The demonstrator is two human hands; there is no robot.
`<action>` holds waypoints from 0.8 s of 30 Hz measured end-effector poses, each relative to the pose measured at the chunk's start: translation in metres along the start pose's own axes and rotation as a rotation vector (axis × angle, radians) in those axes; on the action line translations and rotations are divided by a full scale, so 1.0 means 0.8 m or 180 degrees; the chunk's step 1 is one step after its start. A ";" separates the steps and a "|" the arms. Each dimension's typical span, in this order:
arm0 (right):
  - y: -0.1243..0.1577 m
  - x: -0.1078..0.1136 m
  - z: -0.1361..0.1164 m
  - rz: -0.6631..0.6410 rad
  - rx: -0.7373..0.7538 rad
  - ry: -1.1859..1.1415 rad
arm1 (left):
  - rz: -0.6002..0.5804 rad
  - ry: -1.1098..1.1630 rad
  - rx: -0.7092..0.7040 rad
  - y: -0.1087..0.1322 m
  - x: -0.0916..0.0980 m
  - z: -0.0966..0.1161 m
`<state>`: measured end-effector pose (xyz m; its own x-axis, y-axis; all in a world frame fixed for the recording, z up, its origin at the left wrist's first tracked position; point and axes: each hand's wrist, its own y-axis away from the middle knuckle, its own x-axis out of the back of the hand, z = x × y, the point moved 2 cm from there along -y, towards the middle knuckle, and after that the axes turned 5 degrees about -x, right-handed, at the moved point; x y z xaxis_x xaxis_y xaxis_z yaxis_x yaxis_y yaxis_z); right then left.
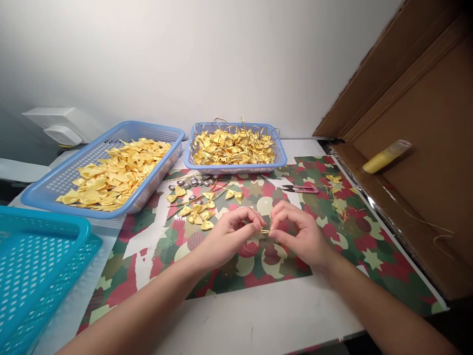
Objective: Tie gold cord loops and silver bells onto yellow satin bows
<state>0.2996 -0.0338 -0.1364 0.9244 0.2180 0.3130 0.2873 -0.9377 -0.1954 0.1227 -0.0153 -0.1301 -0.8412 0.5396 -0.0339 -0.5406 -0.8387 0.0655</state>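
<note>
My left hand point(231, 232) and my right hand point(297, 231) meet over the patterned paper point(325, 231), fingertips pinched together on a small piece of gold cord point(264, 230) between them. Just beyond my left hand lie several loose yellow satin bows point(197, 212) with gold cords, and a row of small silver bells point(194, 182). A pink thread snip point(303, 189) lies past my right hand.
A blue basket point(55, 182) of plain yellow bows stands at the back left. A smaller blue basket point(281, 159) holds bows with gold loops. A turquoise basket point(37, 266) is at the near left. An open cardboard box point(424, 187) with a yellow tube point(386, 156) lies on the right.
</note>
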 end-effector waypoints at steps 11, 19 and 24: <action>-0.002 0.004 0.007 0.0075 -0.0130 -0.0292 | -0.0780 0.0784 0.0813 0.005 -0.005 -0.011; -0.007 0.014 0.011 0.0117 -0.0072 -0.0176 | -0.0199 0.0596 0.0405 0.001 0.005 -0.004; -0.007 0.016 0.011 0.0107 -0.0073 -0.0157 | -0.0127 0.0468 0.0259 0.001 0.006 -0.002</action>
<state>0.3121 -0.0231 -0.1392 0.9448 0.1990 0.2603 0.2507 -0.9505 -0.1834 0.1184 -0.0134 -0.1320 -0.8143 0.5508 -0.1833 -0.5763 -0.8049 0.1414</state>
